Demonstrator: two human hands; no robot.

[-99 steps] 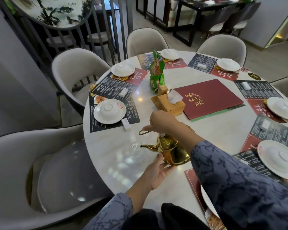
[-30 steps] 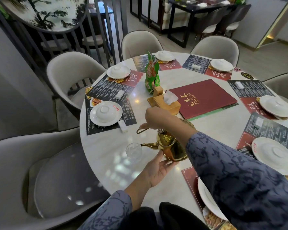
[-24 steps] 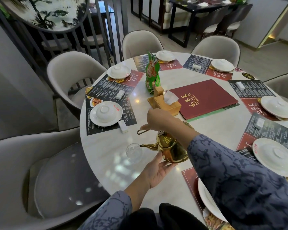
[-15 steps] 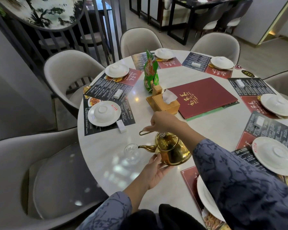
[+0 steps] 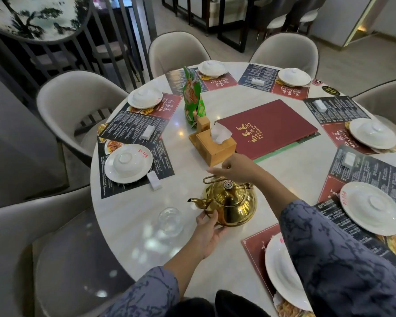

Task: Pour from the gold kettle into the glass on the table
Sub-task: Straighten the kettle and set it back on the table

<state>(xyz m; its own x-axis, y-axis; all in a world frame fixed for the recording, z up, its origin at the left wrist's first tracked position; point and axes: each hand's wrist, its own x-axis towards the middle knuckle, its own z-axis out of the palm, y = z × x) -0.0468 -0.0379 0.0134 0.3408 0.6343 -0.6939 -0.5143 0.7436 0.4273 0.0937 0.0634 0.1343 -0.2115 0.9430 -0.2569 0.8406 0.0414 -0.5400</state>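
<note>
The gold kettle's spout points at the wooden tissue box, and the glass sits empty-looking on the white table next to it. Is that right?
Not quite. In the head view the gold kettle's spout points left toward the glass, not at the wooden tissue box, which stands behind the kettle. The rest holds: the clear glass sits on the white table beside the kettle.

Gold kettle (image 5: 232, 204) upright, spout toward clear glass (image 5: 169, 219) nearby
</note>
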